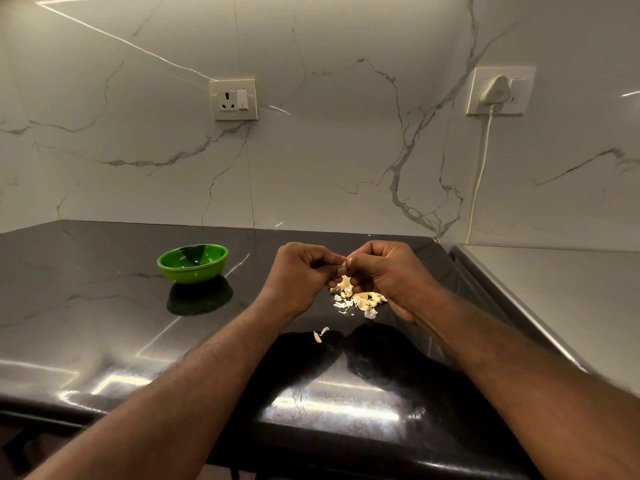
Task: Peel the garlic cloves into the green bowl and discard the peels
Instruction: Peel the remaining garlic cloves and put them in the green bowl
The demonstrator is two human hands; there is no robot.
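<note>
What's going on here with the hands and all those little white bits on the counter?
A person is peeling garlic by hand. The left hand and the right hand pinch one small garlic clove between their fingertips, just above a pile of cloves and peels on the black countertop. Two loose scraps of peel lie nearer the person. The green bowl stands apart to the left, and no cloves show inside it.
</note>
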